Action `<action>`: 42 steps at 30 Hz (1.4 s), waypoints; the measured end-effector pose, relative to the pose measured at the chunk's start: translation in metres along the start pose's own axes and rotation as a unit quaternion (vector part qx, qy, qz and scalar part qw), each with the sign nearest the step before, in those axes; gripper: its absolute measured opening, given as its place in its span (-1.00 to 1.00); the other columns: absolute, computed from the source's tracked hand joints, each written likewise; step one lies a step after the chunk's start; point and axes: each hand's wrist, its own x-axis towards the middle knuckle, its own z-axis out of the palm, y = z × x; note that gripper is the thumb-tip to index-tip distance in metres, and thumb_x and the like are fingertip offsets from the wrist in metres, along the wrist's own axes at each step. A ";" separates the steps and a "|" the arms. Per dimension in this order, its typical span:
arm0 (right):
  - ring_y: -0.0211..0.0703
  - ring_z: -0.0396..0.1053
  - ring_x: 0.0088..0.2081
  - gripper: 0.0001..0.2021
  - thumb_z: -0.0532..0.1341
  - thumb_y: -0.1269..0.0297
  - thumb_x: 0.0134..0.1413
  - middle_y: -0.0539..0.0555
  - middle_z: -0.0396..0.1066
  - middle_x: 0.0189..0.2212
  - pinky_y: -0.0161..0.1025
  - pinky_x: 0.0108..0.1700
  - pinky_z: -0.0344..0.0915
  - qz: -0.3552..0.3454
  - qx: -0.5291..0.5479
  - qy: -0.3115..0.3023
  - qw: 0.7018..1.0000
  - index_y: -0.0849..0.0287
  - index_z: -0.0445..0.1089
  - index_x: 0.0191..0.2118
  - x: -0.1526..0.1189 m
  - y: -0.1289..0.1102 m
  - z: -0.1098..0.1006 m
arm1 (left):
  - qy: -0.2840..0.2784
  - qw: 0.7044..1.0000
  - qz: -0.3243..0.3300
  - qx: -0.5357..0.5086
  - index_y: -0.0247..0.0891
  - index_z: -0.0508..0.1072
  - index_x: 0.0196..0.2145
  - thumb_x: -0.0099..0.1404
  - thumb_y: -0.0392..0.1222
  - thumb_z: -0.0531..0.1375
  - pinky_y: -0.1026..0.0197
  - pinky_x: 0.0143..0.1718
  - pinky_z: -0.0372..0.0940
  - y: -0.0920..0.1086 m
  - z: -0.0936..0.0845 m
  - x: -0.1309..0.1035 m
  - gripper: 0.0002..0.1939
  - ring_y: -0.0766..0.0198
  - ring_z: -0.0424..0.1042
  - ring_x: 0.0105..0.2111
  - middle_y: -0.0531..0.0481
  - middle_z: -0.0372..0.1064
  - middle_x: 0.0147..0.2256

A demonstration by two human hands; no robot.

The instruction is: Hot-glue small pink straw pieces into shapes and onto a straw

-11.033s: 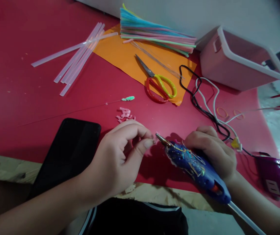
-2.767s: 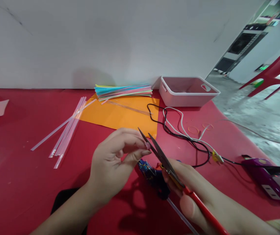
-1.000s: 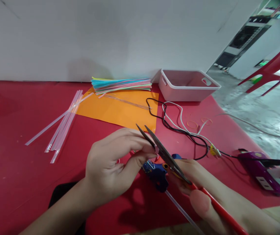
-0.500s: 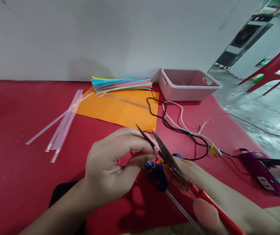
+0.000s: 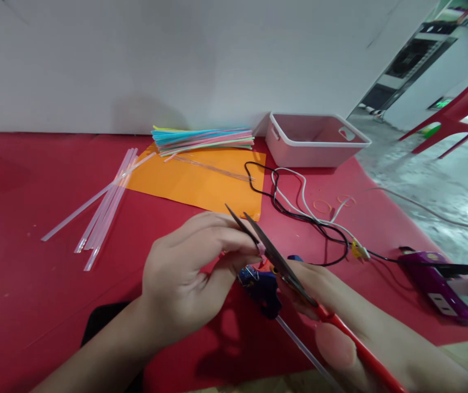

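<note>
My left hand point(image 5: 188, 273) pinches a small pink piece point(image 5: 261, 249) between thumb and forefinger; its kind is mostly hidden by the fingers. Around that piece sit the narrowly parted blades of the scissors point(image 5: 279, 262). My right hand point(image 5: 334, 333) grips their red handles, thumb on the near side. Below and between both hands, a dark blue glue gun point(image 5: 267, 299) lies on the red table, partly covered by the hands. From its rear a clear glue stick point(image 5: 299, 343) runs toward the table's near edge.
Clear glue sticks point(image 5: 105, 204) lie at left. A pipe cleaner bundle point(image 5: 205, 141) rests on orange paper point(image 5: 164, 183). Right of it stand a pink bin point(image 5: 315, 157), tangled cables point(image 5: 295, 213), rubber bands point(image 5: 322, 206) and a purple power strip point(image 5: 434, 284). A black object point(image 5: 102, 322) lies under my left forearm.
The scissor blades have closed somewhat on the pink piece, the right-hand blade swinging left. My right thumb has shifted slightly left; my left hand has stayed almost still.
</note>
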 end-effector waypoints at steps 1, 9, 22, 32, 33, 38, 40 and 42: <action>-0.24 0.20 -0.48 -0.18 -0.18 -0.65 -0.08 0.02 0.25 -0.53 -0.24 -0.44 0.19 -0.005 0.008 -0.011 1.000 0.14 0.20 -0.47 0.000 -0.001 -0.001 | -0.001 1.000 -0.007 -0.001 -0.14 0.56 -0.28 0.27 -0.47 0.28 0.19 -0.20 0.49 0.000 0.001 0.000 -0.78 0.20 0.59 -0.23 -0.01 0.61 -0.25; -0.30 0.04 -0.51 -0.25 -0.20 -0.57 0.05 -0.02 0.11 -0.56 -0.24 -0.47 0.05 -0.014 0.022 -0.033 0.999 0.13 0.11 -0.50 0.001 -0.004 0.001 | -0.006 1.000 -0.016 -0.023 -0.18 0.54 -0.29 0.28 -0.49 0.25 0.20 -0.22 0.49 0.000 0.001 -0.002 -0.78 0.22 0.57 -0.25 -0.01 0.59 -0.30; -0.25 0.14 -0.44 -0.28 -0.10 -0.54 0.06 0.01 0.24 -0.47 -0.24 -0.39 0.12 -0.014 -0.007 -0.044 0.999 0.14 0.19 -0.39 0.001 0.010 0.002 | 0.001 1.000 0.014 -0.010 -0.27 0.53 -0.28 0.27 -0.55 0.24 0.27 -0.14 0.48 -0.002 0.004 0.000 -0.79 0.30 0.56 -0.22 -0.03 0.57 -0.27; -0.25 0.06 -0.47 -0.19 -0.16 -0.61 -0.02 0.01 0.18 -0.51 -0.23 -0.43 0.07 -0.041 0.018 -0.020 0.999 0.16 0.27 -0.39 0.002 0.010 0.004 | 0.001 0.999 -0.004 -0.034 -0.26 0.52 -0.27 0.28 -0.54 0.24 0.25 -0.12 0.48 -0.004 0.004 -0.003 -0.78 0.30 0.54 -0.20 -0.01 0.56 -0.26; -0.25 0.06 -0.47 -0.19 -0.16 -0.61 -0.01 0.01 0.19 -0.50 -0.24 -0.44 0.08 -0.046 0.018 -0.013 0.999 0.15 0.27 -0.38 0.002 0.010 0.005 | 0.003 0.999 -0.003 -0.035 -0.25 0.52 -0.26 0.28 -0.55 0.24 0.25 -0.12 0.48 -0.004 0.004 -0.003 -0.78 0.30 0.54 -0.20 -0.01 0.56 -0.26; -0.28 0.03 -0.51 -0.25 -0.15 -0.54 0.09 -0.02 0.14 -0.55 -0.26 -0.48 0.06 -0.067 0.027 -0.009 0.997 0.15 0.27 -0.41 0.002 0.008 0.004 | -0.004 0.999 -0.015 -0.036 -0.25 0.52 -0.26 0.28 -0.54 0.24 0.26 -0.09 0.47 -0.005 0.004 -0.005 -0.79 0.31 0.54 -0.18 0.00 0.55 -0.26; -0.30 0.02 -0.52 -0.25 -0.14 -0.53 0.09 -0.03 0.12 -0.55 -0.27 -0.49 0.04 -0.065 0.028 -0.017 0.997 0.15 0.25 -0.43 0.003 0.007 0.003 | -0.003 0.999 -0.018 -0.037 -0.25 0.52 -0.26 0.28 -0.54 0.24 0.26 -0.09 0.47 -0.006 0.004 -0.006 -0.78 0.31 0.54 -0.18 0.01 0.55 -0.25; -0.31 0.02 -0.51 -0.27 -0.10 -0.52 0.09 -0.02 0.13 -0.53 -0.28 -0.49 0.02 -0.058 0.024 -0.023 0.998 0.15 0.24 -0.42 0.003 0.006 0.001 | 0.001 0.999 -0.021 -0.041 -0.24 0.52 -0.25 0.28 -0.54 0.24 0.26 -0.09 0.47 -0.006 0.004 -0.007 -0.77 0.31 0.54 -0.18 0.01 0.55 -0.24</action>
